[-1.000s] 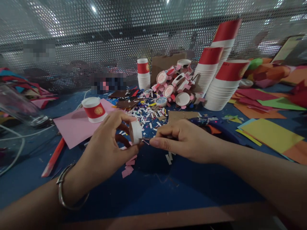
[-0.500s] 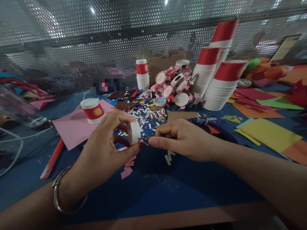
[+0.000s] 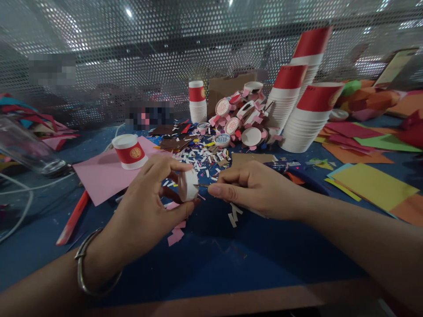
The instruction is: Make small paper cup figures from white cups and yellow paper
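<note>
My left hand [image 3: 150,207] pinches a short white paper cup ring [image 3: 187,185] between thumb and fingers, held on edge above the blue table [image 3: 211,259]. My right hand [image 3: 254,189] is closed round a thin blade-like tool [image 3: 201,186] whose tip touches the ring's right side. A metal bangle [image 3: 86,268] sits on my left wrist. Paper scraps [image 3: 201,160] lie scattered right behind the hands.
A red-and-white cup [image 3: 129,151] stands on a pink sheet [image 3: 99,174] at left. Stacks of red-and-white cups [image 3: 304,114] rise at back right, beside a heap of cut cup pieces [image 3: 239,119]. Coloured paper sheets [image 3: 373,185] lie at right. A perforated metal screen [image 3: 165,48] closes the back.
The ring has turned slightly in my left fingers and the tool tip now meets it a little higher. Both hands stay in about the same place.
</note>
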Demonstrator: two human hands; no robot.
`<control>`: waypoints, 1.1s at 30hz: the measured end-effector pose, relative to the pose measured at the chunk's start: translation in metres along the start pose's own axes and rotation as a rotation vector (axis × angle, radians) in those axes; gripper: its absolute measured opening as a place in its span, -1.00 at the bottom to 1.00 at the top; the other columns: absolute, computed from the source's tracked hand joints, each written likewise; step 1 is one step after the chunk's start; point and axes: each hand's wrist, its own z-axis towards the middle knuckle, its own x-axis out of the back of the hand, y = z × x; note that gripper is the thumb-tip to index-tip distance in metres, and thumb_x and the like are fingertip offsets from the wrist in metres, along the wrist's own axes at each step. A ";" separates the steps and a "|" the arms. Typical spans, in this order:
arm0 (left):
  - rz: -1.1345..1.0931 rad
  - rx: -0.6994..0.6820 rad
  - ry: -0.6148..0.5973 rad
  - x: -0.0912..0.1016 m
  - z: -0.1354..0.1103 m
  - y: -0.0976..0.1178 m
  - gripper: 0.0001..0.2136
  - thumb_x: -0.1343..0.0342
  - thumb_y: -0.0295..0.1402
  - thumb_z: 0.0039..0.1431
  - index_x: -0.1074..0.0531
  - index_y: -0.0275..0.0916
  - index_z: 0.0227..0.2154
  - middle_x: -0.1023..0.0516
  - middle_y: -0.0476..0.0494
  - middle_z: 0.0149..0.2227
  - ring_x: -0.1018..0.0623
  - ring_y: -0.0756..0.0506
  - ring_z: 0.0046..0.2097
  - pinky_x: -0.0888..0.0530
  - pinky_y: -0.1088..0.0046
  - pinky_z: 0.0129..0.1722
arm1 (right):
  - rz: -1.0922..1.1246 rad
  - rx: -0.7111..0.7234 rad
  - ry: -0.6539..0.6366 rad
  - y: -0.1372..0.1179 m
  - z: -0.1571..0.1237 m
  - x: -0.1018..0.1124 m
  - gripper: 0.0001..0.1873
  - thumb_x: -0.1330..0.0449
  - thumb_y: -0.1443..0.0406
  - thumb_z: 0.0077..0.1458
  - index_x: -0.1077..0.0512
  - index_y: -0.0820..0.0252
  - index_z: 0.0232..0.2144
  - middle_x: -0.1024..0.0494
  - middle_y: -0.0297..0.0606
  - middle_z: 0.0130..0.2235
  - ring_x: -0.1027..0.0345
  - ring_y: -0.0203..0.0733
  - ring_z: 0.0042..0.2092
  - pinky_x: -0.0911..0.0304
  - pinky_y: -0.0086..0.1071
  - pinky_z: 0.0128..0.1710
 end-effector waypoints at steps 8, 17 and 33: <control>0.052 -0.040 -0.001 0.001 0.000 -0.001 -0.57 -0.36 -0.40 0.06 -0.45 0.02 0.00 -0.40 -0.09 -0.02 -0.56 -0.18 -0.11 -0.66 0.23 -0.29 | -0.066 0.033 -0.006 0.000 0.000 0.001 -0.39 -0.13 -0.12 0.29 -0.20 0.16 -0.60 -0.15 -0.47 -0.59 -0.04 -0.38 -0.53 0.09 -0.40 -0.53; 0.083 -0.066 0.031 0.004 0.002 0.004 -0.58 -0.37 -0.37 0.06 -0.47 0.02 0.00 -0.49 -0.13 -0.06 -0.56 -0.23 -0.09 -0.62 0.27 -0.31 | -0.042 0.002 0.039 -0.002 -0.001 0.002 -0.41 -0.15 -0.13 0.27 -0.28 0.17 -0.58 -0.19 -0.47 -0.59 -0.07 -0.37 -0.52 0.06 -0.40 -0.52; -0.261 0.390 -0.502 -0.004 0.007 0.009 -0.70 -0.08 -0.12 0.32 -0.50 -0.19 -0.42 -0.40 0.05 -0.56 -0.40 0.02 -0.60 -0.33 0.55 -0.63 | -0.051 -0.032 0.064 -0.001 -0.002 0.001 -0.52 -0.35 -0.06 0.11 -0.37 0.18 -0.50 -0.27 -0.44 -0.50 -0.11 -0.35 -0.46 0.03 -0.43 -0.52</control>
